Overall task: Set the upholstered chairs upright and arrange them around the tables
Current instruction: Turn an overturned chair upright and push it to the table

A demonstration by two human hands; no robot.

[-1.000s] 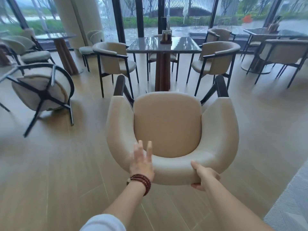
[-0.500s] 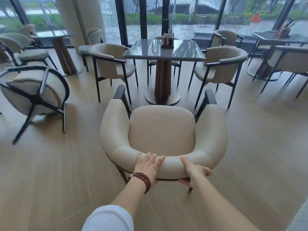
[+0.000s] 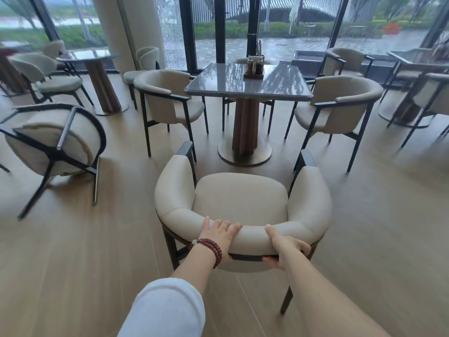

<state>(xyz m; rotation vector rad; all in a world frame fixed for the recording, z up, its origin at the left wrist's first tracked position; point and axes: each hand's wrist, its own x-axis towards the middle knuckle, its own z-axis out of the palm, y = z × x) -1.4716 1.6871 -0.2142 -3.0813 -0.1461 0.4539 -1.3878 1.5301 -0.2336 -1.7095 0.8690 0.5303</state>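
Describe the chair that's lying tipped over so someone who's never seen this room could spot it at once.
Start at the square grey table by the windows and look left toward the round table. On the floor this side of it lies the tipped chair. Unlike the held chair and the rest, its dark legs and seat underside face the camera.

A white sleeve [image 3: 167,310] covers the near part of the left arm. Behind the left hand [image 3: 218,235], a dark red bead bracelet [image 3: 211,249] loops the wrist several times, with one pale bead. The right forearm is bare.
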